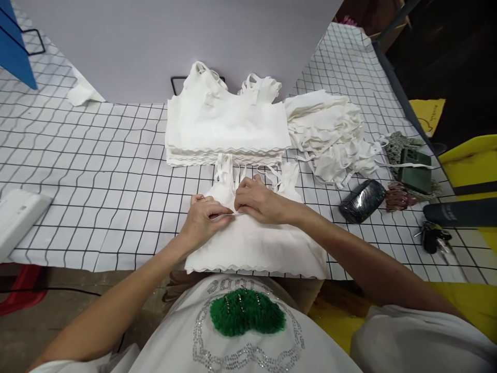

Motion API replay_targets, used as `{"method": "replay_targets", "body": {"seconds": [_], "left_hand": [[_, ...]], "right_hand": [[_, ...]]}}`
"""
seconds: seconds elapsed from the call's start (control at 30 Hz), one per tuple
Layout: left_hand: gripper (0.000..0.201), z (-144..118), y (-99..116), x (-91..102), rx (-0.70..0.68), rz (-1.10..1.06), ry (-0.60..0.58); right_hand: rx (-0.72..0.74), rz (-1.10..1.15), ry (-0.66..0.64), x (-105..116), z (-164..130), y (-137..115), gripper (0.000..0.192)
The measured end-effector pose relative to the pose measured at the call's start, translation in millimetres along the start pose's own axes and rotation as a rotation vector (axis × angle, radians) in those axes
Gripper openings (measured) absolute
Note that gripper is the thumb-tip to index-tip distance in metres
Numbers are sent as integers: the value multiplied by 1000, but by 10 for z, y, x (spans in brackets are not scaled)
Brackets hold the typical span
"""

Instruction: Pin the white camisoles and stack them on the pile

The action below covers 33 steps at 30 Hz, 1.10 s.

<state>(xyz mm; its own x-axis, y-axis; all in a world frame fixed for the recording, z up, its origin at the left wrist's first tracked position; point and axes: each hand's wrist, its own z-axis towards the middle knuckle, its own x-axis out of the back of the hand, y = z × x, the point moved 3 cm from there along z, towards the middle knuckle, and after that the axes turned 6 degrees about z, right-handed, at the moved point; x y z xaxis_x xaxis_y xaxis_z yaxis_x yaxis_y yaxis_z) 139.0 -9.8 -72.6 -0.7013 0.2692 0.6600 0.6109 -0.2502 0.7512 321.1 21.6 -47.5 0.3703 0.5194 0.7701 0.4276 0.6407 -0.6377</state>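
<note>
A white strappy top lies flat at the near edge of the grid-patterned table, its scalloped hem toward me. My left hand and my right hand meet at the middle of its neckline, fingers pinched on the fabric there. Its thin straps stretch away from me. Behind it stands a neat stack of folded white tops. A loose heap of unfolded white tops lies to the right of the stack.
A white board stands at the back. At right lie a dark glasses case, a green box on crochet cloth, a hair clip and keys. A white device sits at the left edge.
</note>
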Motion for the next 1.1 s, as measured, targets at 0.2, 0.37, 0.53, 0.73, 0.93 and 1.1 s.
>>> {"method": "replay_targets", "body": {"seconds": [0.2,0.37,0.53,0.73,0.93,1.1], "left_hand": [[10,-4,13,5,-25,-11,11],[12,-3,12,5,-24,10,-15],[12,-2,-8,-5,-29,16,-15],[9,-1,-1,-1,-61,-8,-7],[9,3,-7,-1,-47,2,-24],[10,6,-7,9,-35,-18,-35]], "right_hand": [[-3,73,-13,22,4,14,18],[22,96,-32,36,36,4,19],[37,53,-68,88,46,3,22],[55,14,-139,116,75,-37,23],[80,20,-115,80,109,-36,22],[106,34,-17,18,110,-54,22]]}}
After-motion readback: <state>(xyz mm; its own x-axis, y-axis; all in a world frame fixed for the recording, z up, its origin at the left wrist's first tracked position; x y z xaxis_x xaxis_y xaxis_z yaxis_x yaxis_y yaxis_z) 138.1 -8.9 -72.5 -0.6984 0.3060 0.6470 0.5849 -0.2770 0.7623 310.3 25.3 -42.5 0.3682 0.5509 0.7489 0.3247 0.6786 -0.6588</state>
